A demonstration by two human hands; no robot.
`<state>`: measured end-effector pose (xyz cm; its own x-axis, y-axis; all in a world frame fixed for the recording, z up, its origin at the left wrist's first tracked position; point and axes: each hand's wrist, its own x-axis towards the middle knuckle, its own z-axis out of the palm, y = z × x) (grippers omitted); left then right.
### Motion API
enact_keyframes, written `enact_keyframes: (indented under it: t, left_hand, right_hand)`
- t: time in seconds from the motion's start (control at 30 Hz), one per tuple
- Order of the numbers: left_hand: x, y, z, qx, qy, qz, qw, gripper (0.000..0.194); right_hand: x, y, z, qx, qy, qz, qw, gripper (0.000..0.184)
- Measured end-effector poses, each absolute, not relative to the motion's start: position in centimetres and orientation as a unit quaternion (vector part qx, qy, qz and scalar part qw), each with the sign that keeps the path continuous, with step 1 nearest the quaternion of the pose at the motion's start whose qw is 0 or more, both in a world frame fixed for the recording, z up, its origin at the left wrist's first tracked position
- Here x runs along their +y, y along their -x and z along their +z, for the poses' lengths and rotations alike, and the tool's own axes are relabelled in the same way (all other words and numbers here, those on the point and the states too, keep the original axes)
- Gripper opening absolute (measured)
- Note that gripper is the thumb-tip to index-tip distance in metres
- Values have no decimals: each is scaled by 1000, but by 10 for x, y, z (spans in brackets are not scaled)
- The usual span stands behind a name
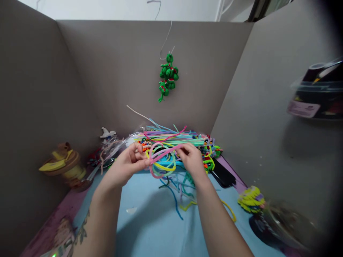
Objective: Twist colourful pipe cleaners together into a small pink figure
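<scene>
My left hand (132, 159) pinches one side of a bundle of looped pipe cleaners (162, 167) in pink, yellow and pale green, held up over the table. On the other side, the thumb and fingers of my right hand (189, 155) are closed on a pink strand of the same bundle. Beneath the hands, loose blue, teal and yellow pipe cleaners (175, 200) lie on the light blue table cover (144, 217). A heap of straight pipe cleaners (168, 137) in many colours is stacked behind the hands.
Grey panels (128, 71) enclose three sides. Green fuzzy figures (168, 76) hang from a wire hook at the back. A yellow-brown pot (65, 164) stands left. To the right are a black phone-like slab (223, 175), a yellow-green fuzzy piece (251, 199), a clear tub (292, 223) and a wall-mounted holder (318, 94).
</scene>
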<state>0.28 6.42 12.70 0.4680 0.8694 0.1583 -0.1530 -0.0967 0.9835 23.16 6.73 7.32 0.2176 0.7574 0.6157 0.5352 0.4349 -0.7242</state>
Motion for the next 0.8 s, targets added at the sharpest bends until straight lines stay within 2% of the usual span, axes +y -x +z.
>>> enact_keyframes:
  t: [0.27, 0.47, 0.63, 0.8]
  left_hand:
    - [63, 5, 133, 347, -609, 496, 512, 36]
    - [42, 13, 146, 308, -567, 657, 390, 35]
    - [51, 11, 140, 358, -624, 504, 477, 35]
    - [60, 2, 131, 327, -640, 438, 540, 34]
  right_hand:
    - [39, -231, 102, -530, 476, 84, 697, 10]
    - [20, -215, 113, -526, 423, 151, 722, 5]
    - [18, -203, 111, -498, 407, 183, 743, 5]
    - [21, -196, 111, -483, 373, 308, 730, 5]
